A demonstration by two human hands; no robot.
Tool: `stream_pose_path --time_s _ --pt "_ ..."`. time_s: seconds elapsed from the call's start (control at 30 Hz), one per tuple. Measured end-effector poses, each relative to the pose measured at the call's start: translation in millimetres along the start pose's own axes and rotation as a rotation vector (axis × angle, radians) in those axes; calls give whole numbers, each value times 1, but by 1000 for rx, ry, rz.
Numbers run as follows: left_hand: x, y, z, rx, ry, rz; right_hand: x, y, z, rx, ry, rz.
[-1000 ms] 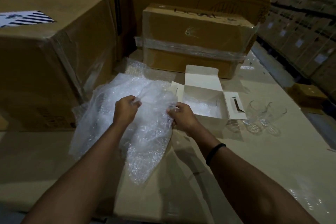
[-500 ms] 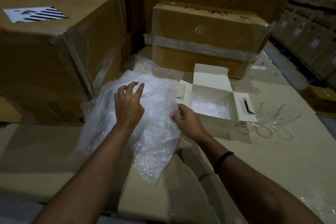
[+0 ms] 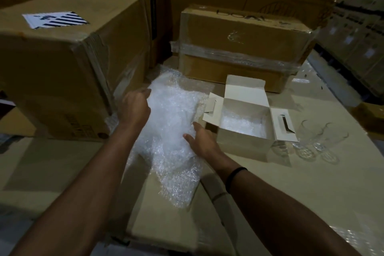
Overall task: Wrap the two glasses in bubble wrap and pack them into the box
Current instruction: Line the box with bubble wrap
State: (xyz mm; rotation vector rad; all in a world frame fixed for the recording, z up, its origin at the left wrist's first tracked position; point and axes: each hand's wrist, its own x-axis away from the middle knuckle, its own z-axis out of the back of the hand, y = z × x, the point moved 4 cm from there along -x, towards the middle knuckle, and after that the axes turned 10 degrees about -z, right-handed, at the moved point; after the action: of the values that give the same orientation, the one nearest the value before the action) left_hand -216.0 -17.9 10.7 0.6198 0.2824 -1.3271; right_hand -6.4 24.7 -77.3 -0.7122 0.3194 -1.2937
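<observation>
Bubble wrap lies crumpled on the cardboard-covered table, handled from both sides.

On the sheet's far left edge the left hand has its fingers curled over the plastic, while the right hand, with a black wristband behind it, lies with straight fingers against the sheet's right side. Just right of the wrap stands the white box, flaps open, with more bubbled plastic on its bottom. The two glasses stand upright beside each other just past the box's right flap, unwrapped and apart from both hands. A large brown carton sits to the left, and a taped carton behind the box.
</observation>
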Motion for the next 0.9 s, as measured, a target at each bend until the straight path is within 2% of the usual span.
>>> stream_pose_path --time_s 0.07,0.13,0.17,0.27,0.33,0.4,0.47,0.57,0.63,0.7,0.73,0.77,0.83,0.9 --pt "4 6 8 163 118 -31 9 -4 10 -44 134 61" --pt "16 23 12 155 193 -196 21 -12 28 -219 268 159" --pt "25 33 11 147 214 -298 25 -18 40 -352 283 170" --pt "56 61 1 176 217 -537 16 -38 74 -729 128 52" --pt "75 79 -9 169 169 -659 3 -52 90 -779 -36 -14" --pt "90 94 -19 124 130 -753 -2 -61 97 -702 -134 -57" --pt "100 104 -25 35 129 -770 -3 -62 100 -687 -148 -80" --pt "115 127 -21 29 210 -742 1 -51 110 -936 -94 -118" --pt "131 152 -24 164 200 -881 7 -40 123 -1202 -91 -114" --pt "144 168 -43 267 67 -995 20 -20 137 -1393 -107 -105" --pt "145 172 -52 302 -12 -943 29 -6 144 -1460 -100 -114" --pt "143 173 -63 369 -122 -796 38 10 151 -1509 -82 -127" --pt "133 171 -69 637 -337 -300 56 48 162 -1572 -12 -144" --pt "130 172 -77 1080 -423 183 74 91 170 -1596 102 -160"
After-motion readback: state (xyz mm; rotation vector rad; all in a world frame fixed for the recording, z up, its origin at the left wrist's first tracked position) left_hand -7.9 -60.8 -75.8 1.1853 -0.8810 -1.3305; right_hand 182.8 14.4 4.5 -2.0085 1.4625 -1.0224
